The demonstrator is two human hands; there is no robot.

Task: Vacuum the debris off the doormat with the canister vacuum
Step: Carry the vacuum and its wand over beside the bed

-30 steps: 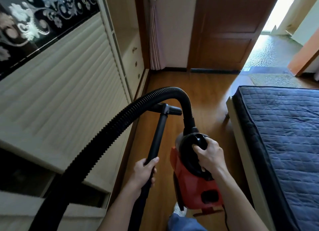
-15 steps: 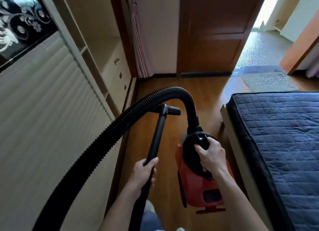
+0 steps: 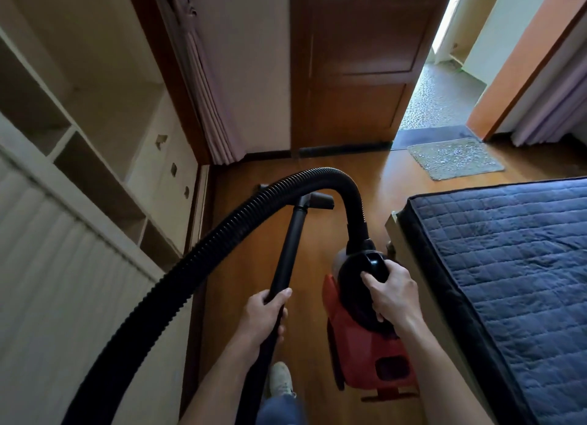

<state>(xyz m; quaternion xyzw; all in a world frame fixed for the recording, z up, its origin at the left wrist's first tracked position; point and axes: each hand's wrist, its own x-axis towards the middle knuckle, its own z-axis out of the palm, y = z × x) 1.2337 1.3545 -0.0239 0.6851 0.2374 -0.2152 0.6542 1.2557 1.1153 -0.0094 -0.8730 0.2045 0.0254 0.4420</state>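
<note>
A red and black canister vacuum (image 3: 368,358) hangs above the wood floor, carried by its black top handle, which my right hand (image 3: 389,293) grips. My left hand (image 3: 265,315) grips the black wand (image 3: 290,248), whose floor nozzle (image 3: 317,200) points forward, off the floor. A ribbed black hose (image 3: 197,259) arcs from the lower left over to the canister top. The grey doormat (image 3: 454,158), speckled with pale debris, lies far ahead on the right by the open doorway.
A bed with a dark blue quilted mattress (image 3: 508,281) fills the right side. Cream cabinets with shelves and drawers (image 3: 104,177) line the left. A brown door (image 3: 362,75) and a curtain (image 3: 206,91) stand ahead. A narrow strip of wood floor (image 3: 314,297) runs between them.
I have walked forward along the floor strip carrying the vacuum. The doormat and doorway are nearer and more in view. Both hands keep their grips.
</note>
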